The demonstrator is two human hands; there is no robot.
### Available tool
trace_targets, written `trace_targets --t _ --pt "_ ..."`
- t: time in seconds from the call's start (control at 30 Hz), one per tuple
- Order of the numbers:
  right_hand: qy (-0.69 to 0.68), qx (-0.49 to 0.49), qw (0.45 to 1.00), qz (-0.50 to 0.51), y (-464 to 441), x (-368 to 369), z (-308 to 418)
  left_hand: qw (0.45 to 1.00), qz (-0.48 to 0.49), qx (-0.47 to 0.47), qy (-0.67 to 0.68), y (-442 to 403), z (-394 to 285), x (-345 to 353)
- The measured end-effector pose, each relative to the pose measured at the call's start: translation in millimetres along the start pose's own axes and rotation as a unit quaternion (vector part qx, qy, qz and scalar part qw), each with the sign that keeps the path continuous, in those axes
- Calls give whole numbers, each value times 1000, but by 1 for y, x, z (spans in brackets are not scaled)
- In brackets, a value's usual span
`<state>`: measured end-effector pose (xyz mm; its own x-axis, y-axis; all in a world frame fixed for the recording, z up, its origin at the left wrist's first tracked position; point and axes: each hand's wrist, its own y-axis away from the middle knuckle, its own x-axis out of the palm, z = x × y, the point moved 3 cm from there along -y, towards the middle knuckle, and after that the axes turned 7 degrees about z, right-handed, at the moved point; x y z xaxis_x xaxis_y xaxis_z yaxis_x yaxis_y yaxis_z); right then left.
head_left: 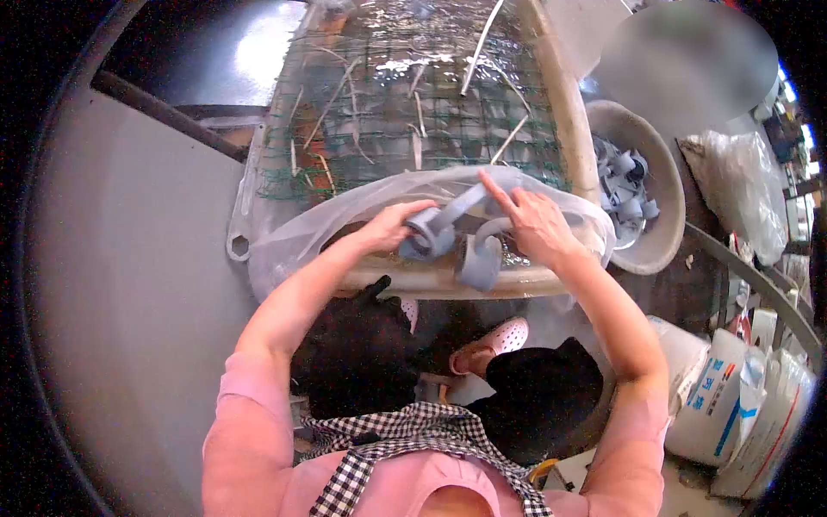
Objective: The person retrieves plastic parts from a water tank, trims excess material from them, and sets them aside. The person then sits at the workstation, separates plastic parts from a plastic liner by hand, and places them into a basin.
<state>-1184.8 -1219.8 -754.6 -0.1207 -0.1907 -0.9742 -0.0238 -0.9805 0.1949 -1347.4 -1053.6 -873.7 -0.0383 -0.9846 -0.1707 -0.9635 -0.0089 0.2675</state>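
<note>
We have a grey fitting low over the near end of a long tub, its ring end at our left hand and its straight arm slanting up toward our right index finger. Our left hand is closed on the ring end, thumb and fingers pinching it. Just beside it, to the right, a second grey fitting hangs at the tub's near rim, its curved neck reaching to our right hand. That hand has the index finger stretched out and the other fingers partly curled; we cannot tell whether they grip the neck.

Around both pieces, a translucent plastic sheet drapes across the near end of the tub. Beyond it, green netting lies across the tub, with pale strips scattered over it and water glinting toward the far end.

To the right of the tub stands a round basin holding more grey pieces. Farther right we see a clear plastic bag, and below that, white printed sacks. Below our hands are a pink clog and our checkered apron.
</note>
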Motion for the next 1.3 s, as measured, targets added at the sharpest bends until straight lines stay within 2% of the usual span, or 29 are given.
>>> trace_targets --t 0.03,0.07,0.17,0.3,0.37,0.4,0.47,0.53,0.57,0.6,0.63,0.7,0.73,0.8,0.83,0.87,0.9,0.93,0.97,1.0,1.03,1.07,1.1,1.13,1.17,1.2,1.23,1.27,1.3 --pt "-3 62 998 -9 -2 -1 -2 994 -17 -3 -107 -2 -16 3" --pt "-7 100 995 18 -4 -4 -3 994 -38 20 -99 -8 -9 8" --pt "-27 96 995 17 -2 4 -13 969 -74 125 -201 -22 -25 11" --pt "-55 125 990 -39 8 11 -35 965 -75 108 -226 -30 -47 9" --pt "-115 146 977 -107 22 11 -51 956 -171 216 -101 -18 -63 4" --pt "-179 171 954 -167 32 15 -57 972 -166 160 -46 3 -69 0" --pt "-293 270 905 -149 59 15 -80 973 -124 61 -183 44 -49 -7" --pt "-433 243 835 -240 80 26 -110 990 -18 -31 -136 76 7 -1" --pt "-525 341 748 -222 93 42 -132 968 -29 -87 -235 90 43 4" --pt "-567 329 708 -263 98 41 -142 932 -38 -140 -331 100 75 7" --pt "-568 368 695 -243 105 35 -154 932 -39 -142 -330 102 92 6" --pt "-578 361 657 -322 99 16 -168 882 -148 -326 -306 106 120 -9" --pt "-615 355 626 -322 100 23 -196 883 -149 -325 -306 102 126 -17" --pt "-668 326 584 -327 106 36 -264 802 -44 -490 -339 98 145 -33" --pt "-686 301 573 -333 102 35 -284 802 -45 -487 -342 95 168 -38" --pt "-681 306 515 -422 93 18 -279 799 -346 -399 -288 99 193 -55" --pt "-682 337 505 -408 90 8 -284 764 -485 -349 -245 106 195 -65" --pt "-641 422 527 -365 88 -6 -281 716 -611 -267 -207 113 188 -72" --pt "-593 503 544 -316 84 -14 -277 670 -539 -341 -379 115 182 -77" --pt "-405 500 674 -363 77 5 -299 596 -445 -402 -534 115 175 -81" --pt "-193 468 768 -391 69 24 -317 596 -446 -402 -534 118 181 -91" --pt "-182 424 842 -281 47 12 -266 640 -433 -398 -495 118 196 -106" --pt "-250 342 879 -219 26 11 -208 682 -418 -392 -455 118 211 -115" --pt "-277 184 929 -162 8 17 -163 681 -419 -392 -454 119 220 -119" --pt "-508 105 854 -39 -10 39 -120 681 -421 -351 -487 119 227 -119" --pt "-443 85 890 70 -20 43 -70 678 -419 -309 -518 120 235 -120" --pt "-449 62 877 161 -25 55 -33 679 -415 -310 -520 120 247 -128" --pt "-434 3 874 221 -32 73 -9 756 -367 -355 -410 116 266 -138" --pt "-352 -77 905 225 -40 96 5 815 -312 -392 -291 112 280 -139"
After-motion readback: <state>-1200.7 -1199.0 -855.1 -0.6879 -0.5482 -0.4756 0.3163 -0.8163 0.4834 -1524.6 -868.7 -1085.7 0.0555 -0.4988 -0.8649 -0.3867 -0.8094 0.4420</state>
